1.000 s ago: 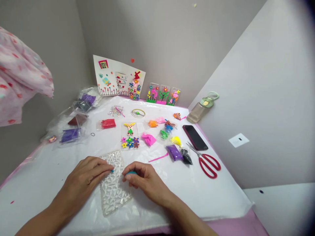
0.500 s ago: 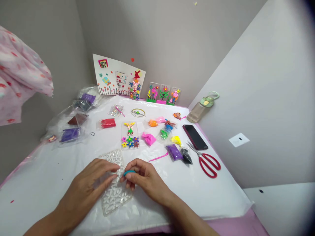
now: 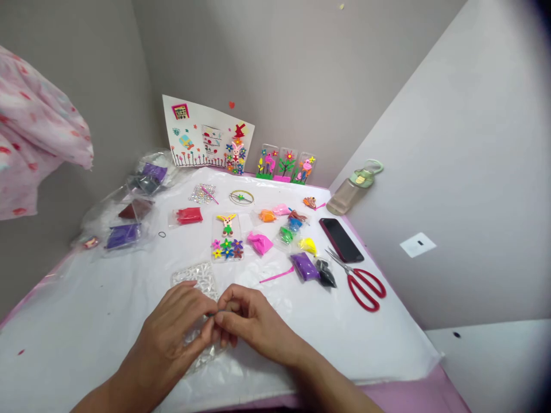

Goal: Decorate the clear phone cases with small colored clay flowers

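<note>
My left hand (image 3: 176, 327) and my right hand (image 3: 252, 321) meet over a clear, faceted textured sheet (image 3: 202, 278). Fingertips and thumbs of both pinch a small piece of blue clay (image 3: 213, 314), of which only a sliver shows between them. The sheet lies flat on the white covering, partly hidden under the hands. Just beyond it rests a clear case (image 3: 228, 236) with a clay rabbit and several coloured clay flowers.
On the right lie red-handled scissors (image 3: 365, 287), a phone (image 3: 342, 240) and a bottle (image 3: 350, 189). Clay packets, such as purple (image 3: 305, 267) and pink (image 3: 260, 243), sit mid-table. A red packet (image 3: 189, 215) and plastic bags (image 3: 124, 212) are left. Decorated cases (image 3: 286, 163) lean at the back.
My left hand has moved right and closed its fingertips on the blue clay in my right hand. The clay, plainly visible before, is now mostly covered.
</note>
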The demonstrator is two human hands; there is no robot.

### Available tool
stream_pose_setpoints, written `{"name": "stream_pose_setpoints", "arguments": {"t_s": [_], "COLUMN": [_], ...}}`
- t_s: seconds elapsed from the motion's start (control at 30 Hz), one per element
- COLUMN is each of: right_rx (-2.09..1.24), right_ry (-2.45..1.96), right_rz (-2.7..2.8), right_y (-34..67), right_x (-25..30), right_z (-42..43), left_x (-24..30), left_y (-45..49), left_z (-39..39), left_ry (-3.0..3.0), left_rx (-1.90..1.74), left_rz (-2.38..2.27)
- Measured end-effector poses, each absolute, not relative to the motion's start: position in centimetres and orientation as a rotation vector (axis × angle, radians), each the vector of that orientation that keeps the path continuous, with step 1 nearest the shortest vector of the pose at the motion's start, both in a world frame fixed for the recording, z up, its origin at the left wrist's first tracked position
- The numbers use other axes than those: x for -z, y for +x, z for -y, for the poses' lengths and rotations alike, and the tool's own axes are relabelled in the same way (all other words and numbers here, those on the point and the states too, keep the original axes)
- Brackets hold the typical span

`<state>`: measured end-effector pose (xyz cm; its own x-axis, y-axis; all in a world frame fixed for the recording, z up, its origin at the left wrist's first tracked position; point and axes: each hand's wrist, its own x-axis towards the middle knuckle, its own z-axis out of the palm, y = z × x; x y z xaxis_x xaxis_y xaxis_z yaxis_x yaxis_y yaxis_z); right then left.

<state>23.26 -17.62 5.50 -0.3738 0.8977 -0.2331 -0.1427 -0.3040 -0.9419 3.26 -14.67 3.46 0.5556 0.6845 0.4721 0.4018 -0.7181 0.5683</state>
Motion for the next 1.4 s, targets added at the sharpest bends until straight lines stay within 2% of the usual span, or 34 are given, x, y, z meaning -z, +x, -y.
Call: {"name": "stream_pose_setpoints", "arguments": {"t_s": [0.13, 0.23, 0.37, 0.57, 0.63, 0.73, 0.8, 1.4], "right_rx": [-2.08, -2.11, -1.83, -1.016, -1.111, -1.526, -1.66, -1.617], "right_ry": [-0.895, -0.842, -0.985, -1.503, -1.476, -1.226, -1.103, -1.119], "right_rz": [1.173, 1.143, 1.176, 1.622, 1.673, 1.632, 1.565, 1.311], "right_y": [23.8, 23.9, 23.7, 23.2, 23.1, 23.2, 23.3, 23.5], "right_x": [-6.1, -6.0, -5.4, -5.2, -5.4, -5.9, -6.1, -5.7], "right_z": [17.8, 17.6, 17.3, 17.8, 18.0, 18.2, 18.2, 17.6], "left_x": [-3.4, -2.9, -2.3, -2.4, -2.3, -1.9, -1.8, -2.7], "left_y": [1.6, -0.2, -1.2, -0.8, -1.0, -1.4, -1.6, 1.0], "left_z": [13.6, 13.2, 13.7, 13.8, 13.7, 13.8, 14.0, 15.3], "left_ry": [2.146, 1.906, 1.806, 1.752, 1.709, 1.65, 1.646, 1.568], "left_rx": [-1.082, -0.937, -0.801, -0.74, -0.74, -0.76, -0.752, -0.739], "left_rz": [-1.182, -1.364, -1.297, -1.215, -1.266, -1.347, -1.342, -1.222]}}
